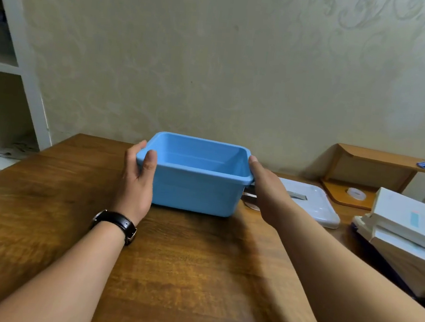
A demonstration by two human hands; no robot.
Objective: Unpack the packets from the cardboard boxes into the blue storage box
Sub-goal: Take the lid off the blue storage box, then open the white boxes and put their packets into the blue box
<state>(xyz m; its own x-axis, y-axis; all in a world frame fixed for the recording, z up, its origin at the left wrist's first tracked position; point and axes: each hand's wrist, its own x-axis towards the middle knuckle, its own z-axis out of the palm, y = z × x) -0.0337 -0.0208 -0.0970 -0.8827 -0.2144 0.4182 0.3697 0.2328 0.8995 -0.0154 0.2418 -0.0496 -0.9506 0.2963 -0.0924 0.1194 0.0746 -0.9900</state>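
The blue storage box (pixel 195 185) stands on the wooden table (pixel 182 262), near the wall, and nothing shows inside it. My left hand (pixel 137 179) grips its left rim, thumb over the edge and fingers on the outer side. My right hand (pixel 268 190) holds the right rim, its fingers hidden under the lip. A stack of white cardboard boxes (pixel 406 228) lies at the right edge of the table. No packets are visible.
A white lid (pixel 316 208) with a clasp lies flat just right of the blue box. Behind it a small wooden shelf (pixel 372 172) holds a tape roll (pixel 356 193). White shelving (pixel 13 74) stands at the far left.
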